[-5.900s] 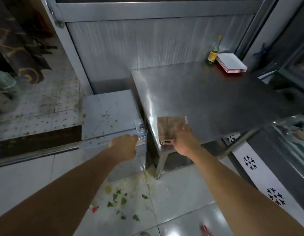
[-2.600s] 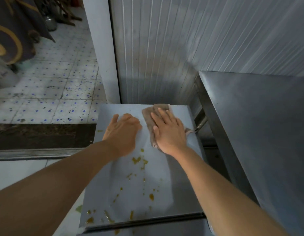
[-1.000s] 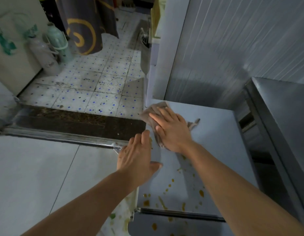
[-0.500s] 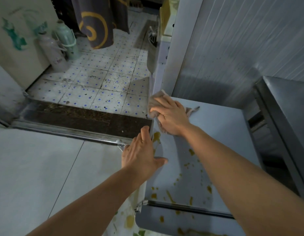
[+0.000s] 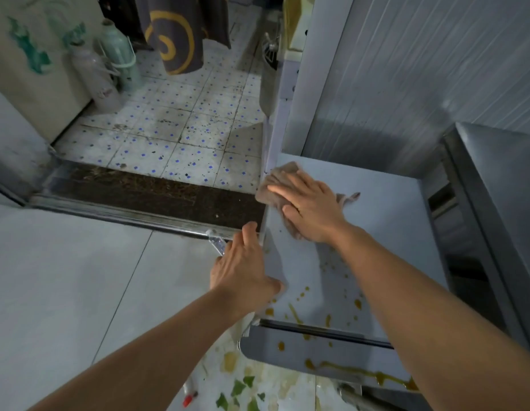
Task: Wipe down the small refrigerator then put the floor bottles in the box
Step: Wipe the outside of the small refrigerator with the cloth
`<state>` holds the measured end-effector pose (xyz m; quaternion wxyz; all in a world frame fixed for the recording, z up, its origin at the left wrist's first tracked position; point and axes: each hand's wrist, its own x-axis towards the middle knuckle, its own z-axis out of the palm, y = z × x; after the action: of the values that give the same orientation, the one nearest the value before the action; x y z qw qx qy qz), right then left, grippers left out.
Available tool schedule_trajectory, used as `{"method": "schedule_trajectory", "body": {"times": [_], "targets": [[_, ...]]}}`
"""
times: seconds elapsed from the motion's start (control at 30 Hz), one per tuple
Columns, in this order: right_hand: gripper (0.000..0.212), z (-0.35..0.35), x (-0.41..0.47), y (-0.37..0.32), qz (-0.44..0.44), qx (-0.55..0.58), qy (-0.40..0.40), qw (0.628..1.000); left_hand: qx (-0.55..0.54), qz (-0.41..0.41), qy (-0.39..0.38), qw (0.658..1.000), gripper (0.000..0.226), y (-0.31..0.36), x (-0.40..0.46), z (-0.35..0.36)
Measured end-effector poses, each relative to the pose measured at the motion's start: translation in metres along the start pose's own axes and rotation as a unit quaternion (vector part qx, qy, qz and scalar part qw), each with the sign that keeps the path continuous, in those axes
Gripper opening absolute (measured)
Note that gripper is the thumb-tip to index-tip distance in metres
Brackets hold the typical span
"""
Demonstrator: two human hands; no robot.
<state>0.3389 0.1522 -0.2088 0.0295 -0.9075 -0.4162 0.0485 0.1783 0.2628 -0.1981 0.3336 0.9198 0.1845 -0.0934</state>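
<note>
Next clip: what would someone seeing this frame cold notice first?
The right hand pressing a brown cloth flat on the far left corner of the small refrigerator's top. Next, the orange splatters on its near part and running down its front. The left hand rests on the left edge, above green scraps on the floor.

Small refrigerator (image 5: 385, 232), pale top spattered with perhaps sauce, brown cloth (image 5: 275, 185) at far-left corner.

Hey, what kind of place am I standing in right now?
Probably a working kitchen or food-prep back room: a stainless steel table beside a sauce-spattered small refrigerator, thermos flasks on the tiled floor, and leaf scraps underfoot.
</note>
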Motion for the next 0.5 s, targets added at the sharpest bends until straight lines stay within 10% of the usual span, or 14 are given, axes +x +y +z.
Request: {"method": "schedule_trajectory", "body": {"times": [0.27, 0.5], "targets": [[0.052, 0.017, -0.093, -0.025, -0.027, 0.02, -0.027, 0.999, 0.052, 0.028, 0.024, 0.998, 0.099, 0.007, -0.003, -0.004], [0.051, 0.005, -0.07, 0.032, 0.145, -0.001, -0.011, 0.989, 0.157, 0.127, 0.036, 0.979, 0.081, 0.027, 0.006, 0.004]]}}
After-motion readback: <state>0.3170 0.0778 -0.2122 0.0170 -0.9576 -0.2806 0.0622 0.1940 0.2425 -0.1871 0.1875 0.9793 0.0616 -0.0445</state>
